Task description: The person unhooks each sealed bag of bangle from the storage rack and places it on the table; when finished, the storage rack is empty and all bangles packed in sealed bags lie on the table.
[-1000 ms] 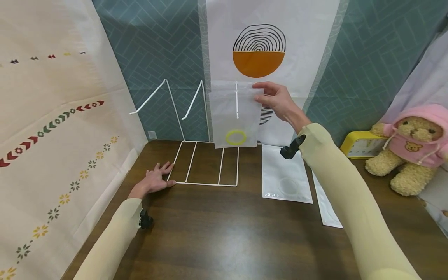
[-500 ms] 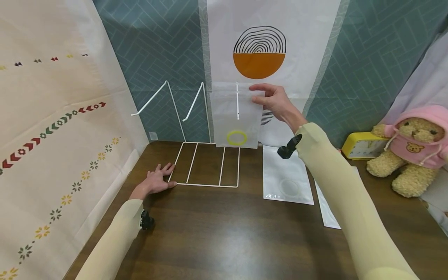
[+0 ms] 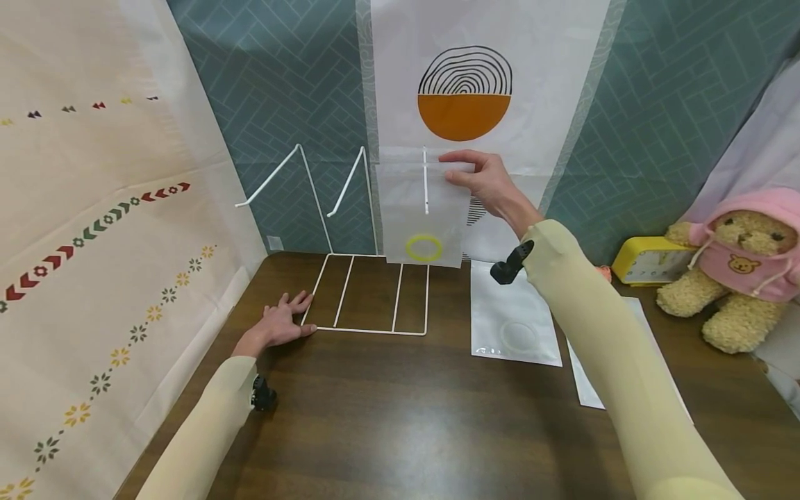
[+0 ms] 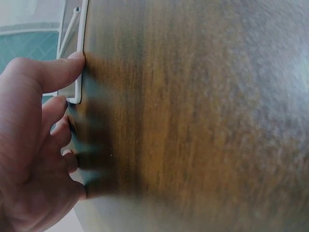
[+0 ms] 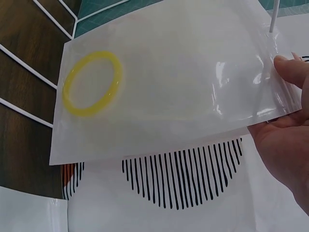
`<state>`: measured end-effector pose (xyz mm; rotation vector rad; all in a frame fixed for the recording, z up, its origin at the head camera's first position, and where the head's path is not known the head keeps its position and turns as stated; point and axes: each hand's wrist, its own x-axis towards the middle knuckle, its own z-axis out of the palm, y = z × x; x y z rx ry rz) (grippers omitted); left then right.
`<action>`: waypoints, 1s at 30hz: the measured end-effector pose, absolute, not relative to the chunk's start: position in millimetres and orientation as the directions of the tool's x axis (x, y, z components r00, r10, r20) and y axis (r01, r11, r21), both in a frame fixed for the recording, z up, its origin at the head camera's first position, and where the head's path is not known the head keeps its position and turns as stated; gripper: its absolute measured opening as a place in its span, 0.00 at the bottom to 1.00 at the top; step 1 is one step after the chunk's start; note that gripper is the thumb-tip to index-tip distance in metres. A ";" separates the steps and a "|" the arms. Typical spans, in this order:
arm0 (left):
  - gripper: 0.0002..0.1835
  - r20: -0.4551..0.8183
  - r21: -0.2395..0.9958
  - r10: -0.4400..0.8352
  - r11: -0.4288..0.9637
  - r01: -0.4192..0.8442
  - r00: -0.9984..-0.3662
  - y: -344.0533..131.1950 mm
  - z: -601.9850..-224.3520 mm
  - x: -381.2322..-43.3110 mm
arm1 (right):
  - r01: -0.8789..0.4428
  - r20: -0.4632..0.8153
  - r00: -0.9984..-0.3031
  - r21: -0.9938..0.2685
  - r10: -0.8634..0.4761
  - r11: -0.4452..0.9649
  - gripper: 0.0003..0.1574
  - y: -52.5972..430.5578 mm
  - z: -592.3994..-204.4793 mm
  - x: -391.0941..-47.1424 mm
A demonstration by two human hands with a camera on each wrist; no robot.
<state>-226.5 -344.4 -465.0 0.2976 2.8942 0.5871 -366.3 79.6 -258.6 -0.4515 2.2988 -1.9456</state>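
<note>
A white wire rack (image 3: pixel 362 330) with upright hooks stands on the brown table. My left hand (image 3: pixel 281 323) rests at its front left corner, fingers spread, thumb on the front wire; the left wrist view shows thumb and forefinger against the wire corner (image 4: pixel 78 101). A whitish zip bag (image 3: pixel 400 215) hangs at the right hook (image 3: pixel 426 187), whose prong shows in front of it. Inside the bag's lower part is a yellow ring (image 5: pixel 116 72). My right hand (image 3: pixel 490 184) pinches the bag's upper right edge, the thumb on the near face.
One flat white pouch (image 3: pixel 500 292) lies right of the rack. Another pouch (image 3: pixel 584 378) lies partly under the right sleeve. A yellow clock (image 3: pixel 646 260) and a teddy bear (image 3: pixel 737 267) stand at the right. Patterned cloth hangs behind and at the left.
The right hand has shifted slightly left along the top of the bag, still pinching it. The left hand stays on the rack corner.
</note>
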 end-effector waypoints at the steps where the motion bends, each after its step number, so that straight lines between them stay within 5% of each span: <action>1: 0.43 -0.129 0.400 0.229 0.903 0.161 -0.965 -344.4 -464.9 -226.6 | -0.161 0.114 -0.953 -0.975 -0.279 0.151 0.24 79.5 -258.2 -365.9; 30: 0.42 -0.119 0.395 0.233 0.903 0.169 -0.965 -343.2 -463.6 -225.5 | -0.228 0.173 -0.927 -0.964 -0.333 0.134 0.20 84.2 -256.2 -337.3</action>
